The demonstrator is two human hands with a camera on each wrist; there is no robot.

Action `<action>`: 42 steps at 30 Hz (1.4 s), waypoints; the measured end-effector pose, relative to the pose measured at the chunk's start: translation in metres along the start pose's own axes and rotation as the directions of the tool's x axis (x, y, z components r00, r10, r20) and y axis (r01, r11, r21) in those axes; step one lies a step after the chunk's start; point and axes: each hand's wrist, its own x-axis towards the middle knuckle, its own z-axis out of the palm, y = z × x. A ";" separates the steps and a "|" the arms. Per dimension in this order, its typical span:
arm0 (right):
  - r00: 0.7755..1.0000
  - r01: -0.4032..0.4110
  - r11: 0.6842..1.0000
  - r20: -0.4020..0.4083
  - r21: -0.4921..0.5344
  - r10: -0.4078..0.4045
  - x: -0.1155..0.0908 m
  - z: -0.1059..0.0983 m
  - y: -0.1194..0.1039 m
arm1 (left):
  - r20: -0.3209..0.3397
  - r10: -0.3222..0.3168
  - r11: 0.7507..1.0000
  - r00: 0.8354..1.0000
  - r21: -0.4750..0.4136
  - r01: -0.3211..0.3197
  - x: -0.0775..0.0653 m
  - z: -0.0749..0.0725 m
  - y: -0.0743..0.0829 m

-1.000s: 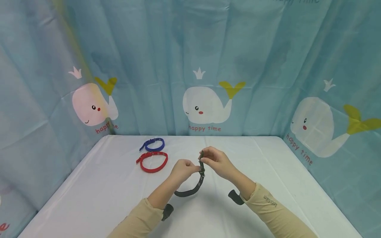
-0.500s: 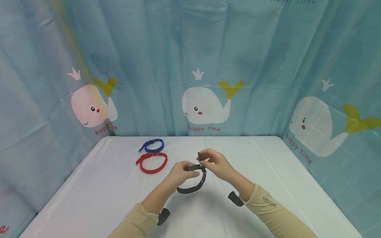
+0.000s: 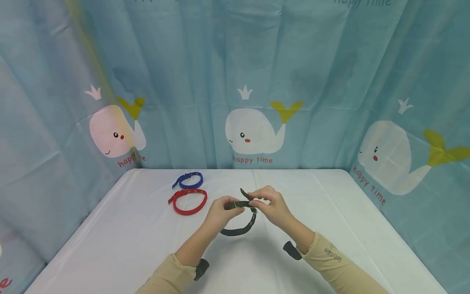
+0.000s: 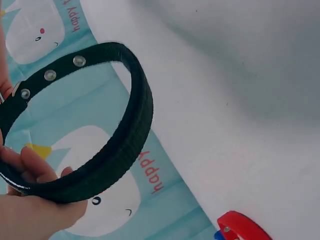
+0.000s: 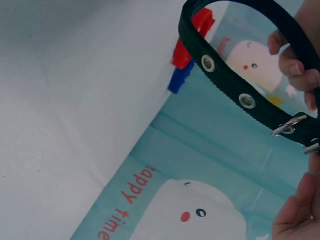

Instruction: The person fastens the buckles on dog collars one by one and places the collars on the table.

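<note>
A dark green buckle collar with metal eyelets is held above the table, bent into a loop. My left hand pinches its band on the left side, thumb below and fingers above. Near the buckle, my right hand pinches the strap, and the free tip sticks up past its fingers. In the right wrist view the metal buckle and several eyelets show on the collar; the right fingers are partly cut off there. The collar's loop hangs unsupported beyond the left hand in the left wrist view.
On the white table, a red collar lies buckled in a loop to the left, with a blue collar just behind it. A light blue curtain with whale prints stands around the table's back and sides.
The collar's upper strap has turned from upright to nearly level. The left hand has shifted its grip along the band, and the strap tip now points up and left from the right fingers.
</note>
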 end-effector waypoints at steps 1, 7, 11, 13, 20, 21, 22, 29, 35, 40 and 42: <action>1.000 0.008 1.000 -0.008 -0.006 -0.008 0.000 0.000 0.000 | -0.003 -0.005 1.000 1.000 -0.010 0.005 0.000 0.000 0.000; 0.997 0.052 0.997 -0.054 -0.048 -0.055 0.002 0.000 -0.001 | 0.005 -0.037 0.994 0.999 -0.102 0.038 0.003 -0.001 -0.004; 0.992 0.108 0.994 -0.064 -0.034 -0.110 0.003 -0.001 -0.003 | 0.014 -0.019 0.990 1.000 -0.141 0.020 0.005 -0.002 -0.004; 0.987 0.138 0.990 -0.073 -0.031 -0.140 0.003 -0.001 -0.003 | 0.015 -0.003 0.989 1.000 -0.146 0.005 0.005 -0.003 -0.004; 0.976 0.196 0.979 -0.086 -0.049 -0.200 0.005 -0.003 -0.003 | 0.022 0.006 0.990 1.000 -0.144 -0.002 0.005 -0.005 -0.002; 0.975 0.204 0.977 -0.080 -0.060 -0.209 0.005 -0.004 -0.003 | 0.022 0.006 0.990 1.000 -0.143 -0.003 0.005 -0.005 -0.001; 0.972 0.217 0.973 -0.073 -0.074 -0.223 0.005 -0.004 -0.003 | 0.022 0.008 0.990 1.000 -0.144 -0.005 0.004 -0.005 -0.001; 0.927 0.357 0.903 -0.031 -0.241 -0.374 0.007 -0.004 0.001 | 0.009 0.027 0.990 1.000 -0.142 -0.026 0.005 -0.005 0.000; 0.879 0.459 0.818 0.047 -0.346 -0.474 0.007 -0.005 0.005 | 0.002 0.034 0.991 0.999 -0.131 -0.034 0.005 -0.002 -0.004; 0.860 0.492 0.781 0.079 -0.384 -0.503 0.007 -0.004 0.006 | -0.003 0.035 0.992 0.999 -0.123 -0.035 0.005 -0.002 -0.004; 0.861 0.493 0.779 0.087 -0.387 -0.502 0.006 -0.004 0.005 | -0.006 0.040 0.992 0.999 -0.116 -0.041 0.005 -0.002 -0.004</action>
